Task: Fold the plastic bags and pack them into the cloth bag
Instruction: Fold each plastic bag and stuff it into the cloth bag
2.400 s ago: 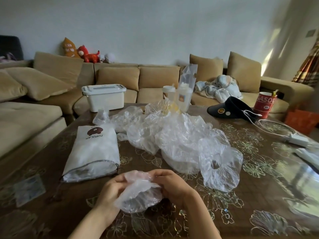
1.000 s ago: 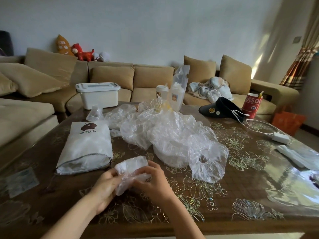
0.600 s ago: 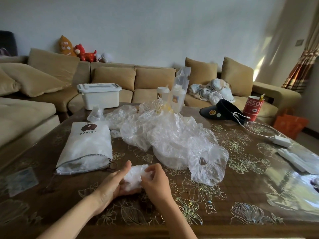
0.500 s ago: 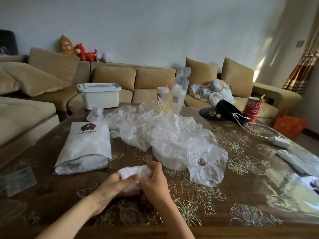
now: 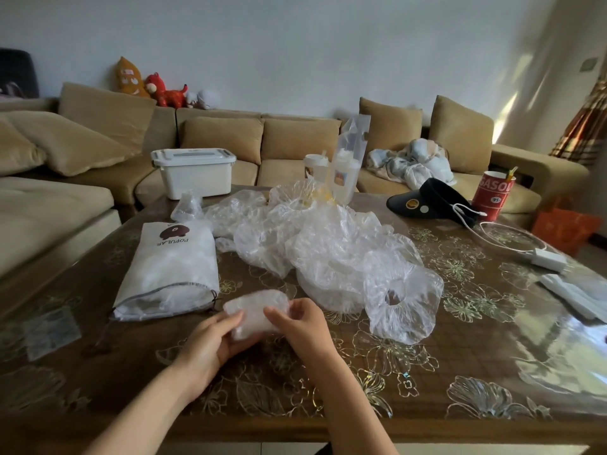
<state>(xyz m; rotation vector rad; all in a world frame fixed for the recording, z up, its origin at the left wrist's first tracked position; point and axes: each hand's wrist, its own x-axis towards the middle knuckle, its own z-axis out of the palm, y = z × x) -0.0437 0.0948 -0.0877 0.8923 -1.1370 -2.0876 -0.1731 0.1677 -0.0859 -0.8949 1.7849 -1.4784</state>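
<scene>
A small folded clear plastic bag (image 5: pixel 255 310) sits between both hands just above the table's near edge. My left hand (image 5: pixel 210 344) cups it from below and the left, thumb on top. My right hand (image 5: pixel 303 325) pinches its right edge. The white cloth drawstring bag (image 5: pixel 169 269), printed with a brown bear and "POPULAR", lies to the left, its open mouth facing me and stuffed with plastic. A heap of crumpled clear plastic bags (image 5: pixel 331 254) covers the table's middle.
The brown floral table (image 5: pixel 460 372) carries a black visor (image 5: pixel 427 205), red cup (image 5: pixel 494 195), white charger and cable (image 5: pixel 545 257), two drink cups (image 5: pixel 328 172). A white lidded box (image 5: pixel 195 172) rests on the tan sofa behind.
The loose bag in my hands has been folded down into a small flat packet. My hands have shifted slightly left toward the cloth bag's mouth.
</scene>
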